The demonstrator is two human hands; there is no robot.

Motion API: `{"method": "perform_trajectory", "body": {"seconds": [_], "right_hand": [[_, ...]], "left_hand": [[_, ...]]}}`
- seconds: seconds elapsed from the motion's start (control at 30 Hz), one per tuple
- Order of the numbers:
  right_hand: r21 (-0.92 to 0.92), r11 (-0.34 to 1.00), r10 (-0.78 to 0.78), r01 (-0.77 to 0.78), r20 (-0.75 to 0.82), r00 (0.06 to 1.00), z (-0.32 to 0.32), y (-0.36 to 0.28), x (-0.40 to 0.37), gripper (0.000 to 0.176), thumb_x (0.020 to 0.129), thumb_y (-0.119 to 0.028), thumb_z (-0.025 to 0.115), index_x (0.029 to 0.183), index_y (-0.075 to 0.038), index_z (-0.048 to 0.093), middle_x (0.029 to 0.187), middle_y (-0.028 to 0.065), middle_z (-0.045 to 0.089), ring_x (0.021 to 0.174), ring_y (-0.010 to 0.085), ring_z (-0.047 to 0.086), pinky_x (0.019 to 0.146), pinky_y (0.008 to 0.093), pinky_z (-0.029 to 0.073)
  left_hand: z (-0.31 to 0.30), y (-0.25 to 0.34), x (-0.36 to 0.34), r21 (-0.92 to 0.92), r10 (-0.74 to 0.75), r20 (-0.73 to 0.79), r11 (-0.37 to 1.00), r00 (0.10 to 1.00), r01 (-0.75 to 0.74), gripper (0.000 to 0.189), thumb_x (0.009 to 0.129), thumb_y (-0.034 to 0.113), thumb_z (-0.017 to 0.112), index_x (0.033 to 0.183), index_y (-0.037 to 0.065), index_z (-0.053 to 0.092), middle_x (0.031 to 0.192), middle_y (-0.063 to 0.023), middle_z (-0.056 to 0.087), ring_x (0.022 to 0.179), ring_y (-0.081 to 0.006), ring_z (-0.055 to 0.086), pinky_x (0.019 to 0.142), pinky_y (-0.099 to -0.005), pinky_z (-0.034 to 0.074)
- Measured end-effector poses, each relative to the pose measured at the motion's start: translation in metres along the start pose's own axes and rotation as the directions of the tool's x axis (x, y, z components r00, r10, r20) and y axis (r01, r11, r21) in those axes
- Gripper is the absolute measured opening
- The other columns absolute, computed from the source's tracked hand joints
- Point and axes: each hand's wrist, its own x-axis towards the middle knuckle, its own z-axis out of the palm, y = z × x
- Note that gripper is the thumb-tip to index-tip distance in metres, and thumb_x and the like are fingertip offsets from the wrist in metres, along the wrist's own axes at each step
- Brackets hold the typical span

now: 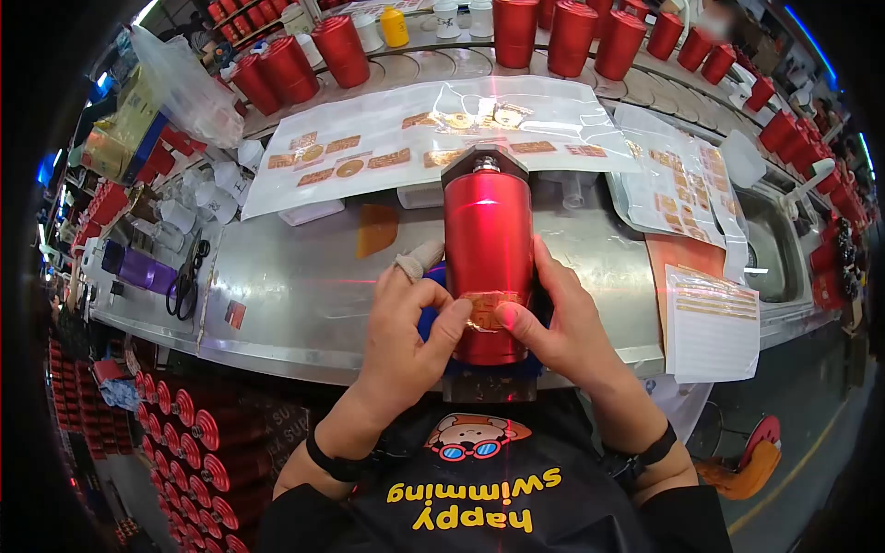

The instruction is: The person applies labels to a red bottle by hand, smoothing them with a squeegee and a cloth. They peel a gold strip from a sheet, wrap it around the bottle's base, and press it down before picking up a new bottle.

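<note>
A glossy red metal bottle (487, 240) lies along my line of sight, its dark hexagonal end (486, 158) pointing away from me. Near its closer end is a gold sticker (485, 311) with clear film around it. My left hand (410, 323) is closed at the left edge of this sticker, thumb pressed on it; one finger wears a pale wrap (419, 261). On the other side, my right hand (570, 318) curls around the bottle with its thumb on the sticker's right part. The far fingers are partly hidden. Something blue shows beneath the bottle.
Sheets of gold stickers (350, 152) lie behind the bottle, with more sheets (678, 180) at right beside a sink (779, 249). Black scissors (189, 281) and a purple object (138, 267) are at left. Red canisters (341, 51) line the back conveyor; several red pieces (189, 452) stand below left.
</note>
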Motion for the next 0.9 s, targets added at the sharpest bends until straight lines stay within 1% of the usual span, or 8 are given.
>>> {"method": "perform_trajectory", "body": {"seconds": [0.13, 0.27, 0.37, 0.47, 0.67, 0.73, 0.83, 0.9], "right_hand": [[0.059, 0.998, 0.016, -0.019, 0.041, 0.999, -0.0035, 0.0047, 0.0, 0.092, 0.087, -0.046, 0.07, 0.144, 0.014, 0.029, 0.131, 0.028, 0.052, 0.117, 0.039, 0.05, 0.103, 0.0446, 0.039], [0.082, 0.996, 0.013, -0.018, 0.062, 0.998, -0.0049, 0.0054, -0.0002, 0.096, 0.085, -0.047, 0.071, 0.145, 0.014, 0.027, 0.132, 0.0285, 0.051, 0.119, 0.0394, 0.049, 0.104, 0.0447, 0.038], [-0.007, 1.0, -0.023, 0.024, 0.054, 0.998, -0.0053, 0.0024, -0.0007, 0.099, 0.084, -0.05, 0.072, 0.145, 0.013, 0.027, 0.133, 0.029, 0.05, 0.12, 0.0395, 0.049, 0.105, 0.0448, 0.038], [0.016, 0.998, -0.058, 0.057, 0.057, 0.997, -0.0049, 0.0078, -0.0007, 0.101, 0.083, -0.052, 0.072, 0.146, 0.013, 0.026, 0.134, 0.0289, 0.05, 0.121, 0.0393, 0.049, 0.105, 0.0447, 0.037], [0.087, 0.996, 0.014, -0.02, 0.069, 0.998, -0.0055, 0.006, -0.0006, 0.098, 0.085, -0.051, 0.071, 0.146, 0.012, 0.027, 0.133, 0.028, 0.051, 0.12, 0.0382, 0.049, 0.105, 0.0445, 0.038], [0.07, 0.997, 0.001, -0.006, 0.068, 0.998, -0.0058, 0.0053, -0.0001, 0.097, 0.086, -0.051, 0.069, 0.146, 0.012, 0.027, 0.132, 0.0279, 0.051, 0.12, 0.038, 0.05, 0.104, 0.0446, 0.038], [0.059, 0.998, -0.009, 0.006, 0.06, 0.998, -0.0054, 0.0046, 0.0004, 0.094, 0.088, -0.051, 0.068, 0.146, 0.011, 0.027, 0.132, 0.0278, 0.051, 0.12, 0.0378, 0.05, 0.104, 0.0445, 0.038], [0.056, 0.998, 0.0, -0.003, 0.058, 0.998, -0.005, 0.004, 0.0001, 0.093, 0.089, -0.05, 0.067, 0.146, 0.012, 0.027, 0.132, 0.0278, 0.051, 0.12, 0.0378, 0.05, 0.104, 0.0443, 0.038]], "left_hand": [[0.0011, -0.0037, -0.003, 0.01, 0.017, 0.006, 1.0, 1.0, -0.017, 0.02, 0.088, 0.018, 0.068, 0.079, 0.001, 0.061, 0.13, -0.0274, 0.055, 0.116, -0.041, 0.051, 0.101, -0.0451, 0.037], [-0.0016, -0.0046, -0.0027, -0.077, 0.019, 0.04, 0.997, 0.999, -0.016, 0.018, 0.088, 0.016, 0.067, 0.079, 0.002, 0.061, 0.134, -0.0269, 0.053, 0.118, -0.0408, 0.049, 0.101, -0.0453, 0.037], [-0.0019, -0.0063, -0.0037, -0.089, 0.015, 0.048, 0.996, 0.999, -0.01, 0.018, 0.088, 0.016, 0.067, 0.079, 0.002, 0.061, 0.136, -0.0261, 0.052, 0.118, -0.0403, 0.049, 0.102, -0.0448, 0.036], [-0.0016, -0.0059, -0.0037, -0.093, 0.002, 0.05, 0.996, 0.999, 0.003, 0.018, 0.088, 0.016, 0.066, 0.079, 0.002, 0.061, 0.138, -0.0251, 0.051, 0.119, -0.0399, 0.049, 0.102, -0.0443, 0.036], [-0.0017, -0.0073, -0.0026, -0.141, -0.046, 0.057, 0.989, 0.997, 0.053, 0.019, 0.089, 0.018, 0.066, 0.08, 0.002, 0.062, 0.139, -0.0238, 0.051, 0.118, -0.0398, 0.049, 0.102, -0.0445, 0.035], [-0.001, -0.0084, -0.0021, -0.184, -0.111, 0.07, 0.975, 0.991, 0.122, 0.02, 0.09, 0.019, 0.066, 0.08, 0.002, 0.062, 0.138, -0.0238, 0.052, 0.118, -0.0398, 0.049, 0.103, -0.0446, 0.035], [0.0007, -0.0074, 0.0014, -0.225, -0.099, 0.038, 0.969, 0.994, 0.105, 0.021, 0.09, 0.02, 0.067, 0.082, 0.002, 0.062, 0.136, -0.0248, 0.053, 0.12, -0.0399, 0.049, 0.103, -0.0451, 0.034], [0.0024, -0.0064, 0.0019, -0.143, -0.072, 0.032, 0.987, 0.997, 0.076, 0.019, 0.092, 0.019, 0.064, 0.083, 0.002, 0.061, 0.137, -0.0246, 0.052, 0.121, -0.0337, 0.05, 0.104, -0.0409, 0.034]]}}
